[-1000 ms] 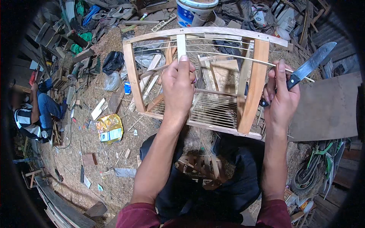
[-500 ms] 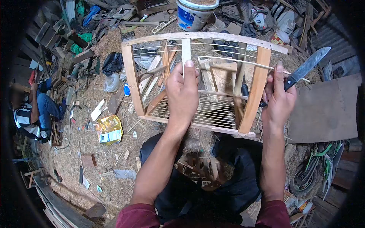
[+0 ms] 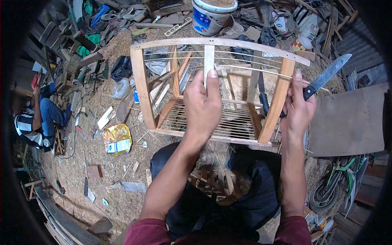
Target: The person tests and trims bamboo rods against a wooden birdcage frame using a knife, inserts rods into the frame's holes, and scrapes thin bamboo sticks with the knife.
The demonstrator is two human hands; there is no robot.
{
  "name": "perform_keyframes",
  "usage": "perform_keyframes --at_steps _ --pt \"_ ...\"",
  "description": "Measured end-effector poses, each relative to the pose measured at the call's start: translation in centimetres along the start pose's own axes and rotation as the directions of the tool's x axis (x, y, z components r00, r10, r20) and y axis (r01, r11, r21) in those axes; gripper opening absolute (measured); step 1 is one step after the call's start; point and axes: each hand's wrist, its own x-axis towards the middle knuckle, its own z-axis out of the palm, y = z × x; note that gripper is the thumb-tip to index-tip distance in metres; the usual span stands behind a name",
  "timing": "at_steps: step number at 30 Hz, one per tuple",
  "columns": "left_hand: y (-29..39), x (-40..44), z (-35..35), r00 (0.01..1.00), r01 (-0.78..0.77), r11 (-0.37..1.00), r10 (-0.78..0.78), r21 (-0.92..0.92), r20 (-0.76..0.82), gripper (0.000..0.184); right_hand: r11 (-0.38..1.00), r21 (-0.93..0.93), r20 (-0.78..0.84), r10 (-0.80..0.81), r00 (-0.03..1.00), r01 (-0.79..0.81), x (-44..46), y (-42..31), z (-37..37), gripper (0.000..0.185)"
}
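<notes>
Littered ground [image 3: 75, 181] spreads beneath both hands [image 3: 202, 106] [image 3: 300, 112], held apart, thumbs extended.

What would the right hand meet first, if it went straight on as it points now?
The right hand would probably meet the curved top rail's right end first, though the depth is unclear.

The frame [image 3: 209, 57] is before the bucket [image 3: 209, 20], left of the knife [image 3: 330, 73]
</notes>
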Motion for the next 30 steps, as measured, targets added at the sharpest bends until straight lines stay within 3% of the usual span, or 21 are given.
perform_keyframes --at_steps 5,12,15,19,25,30 --pt "1.0 -0.7 0.6 0.999 -0.045 0.999 0.045 0.012 -0.026 0.028 0.998 -0.05 -0.024 0.048 0.999 -0.049 0.5 0.4 -0.9 0.028" --pt "1.0 -0.7 0.9 0.987 -0.134 0.991 0.132 -0.022 -0.093 0.025 0.984 0.112 0.06 0.136 0.989 -0.142 1.2 0.6 -1.3 0.025" --pt "1.3 -0.6 0.7 0.991 -0.092 0.994 0.086 -0.051 -0.102 0.026 0.975 0.159 0.041 0.151 0.988 -0.156 1.3 0.1 -0.8 0.024" --pt "0.7 -0.9 0.3 0.996 -0.09 0.991 0.091 0.096 -0.011 0.029 0.984 0.119 0.043 0.132 0.99 -0.136 1.7 0.9 -1.4 0.024" --pt "1.9 -1.1 0.1 1.0 -0.005 0.996 0.004 0.095 0.013 0.029 0.993 0.066 0.001 0.099 0.995 -0.098 1.3 0.9 -1.0 0.027" --pt "1.4 -1.2 0.3 1.0 -0.02 0.999 0.02 0.039 0.01 0.027 0.992 0.062 0.02 0.11 0.994 -0.111 1.2 0.8 -1.0 0.028"
